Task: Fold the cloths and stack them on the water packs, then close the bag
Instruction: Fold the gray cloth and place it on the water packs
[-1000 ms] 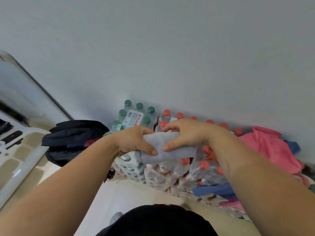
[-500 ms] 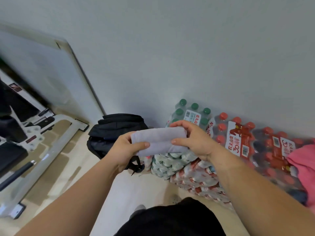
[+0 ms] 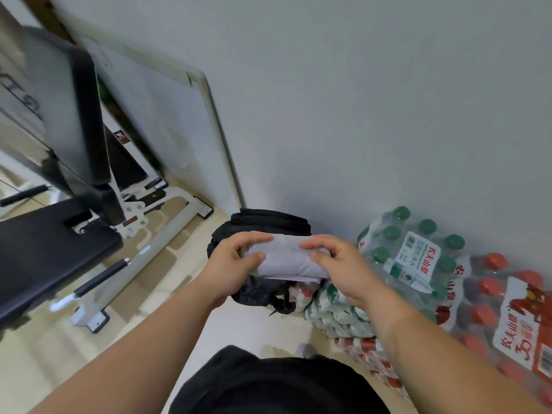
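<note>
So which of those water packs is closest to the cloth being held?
The green-capped pack, just beside the right hand holding the grey cloth. The red-capped pack lies farther to the right.

Plain pale grey wall (image 3: 358,85) across the top and right, smooth. Pale cream floor (image 3: 38,363) below, shiny, with tan patches. White board (image 3: 155,124) with a pale rim, standing on the floor, tilted back against the wall. Left of it, a gym bench (image 3: 47,252) with a flat black seat and a tall black back pad (image 3: 77,115), a bit blurry. White metal frame (image 3: 155,249) under it, lying flat on the floor. Black bar (image 3: 101,276) with a white tip, slanting above the floor near its left edge. Soft, even light, with a faint shadow low on the wall.
</note>
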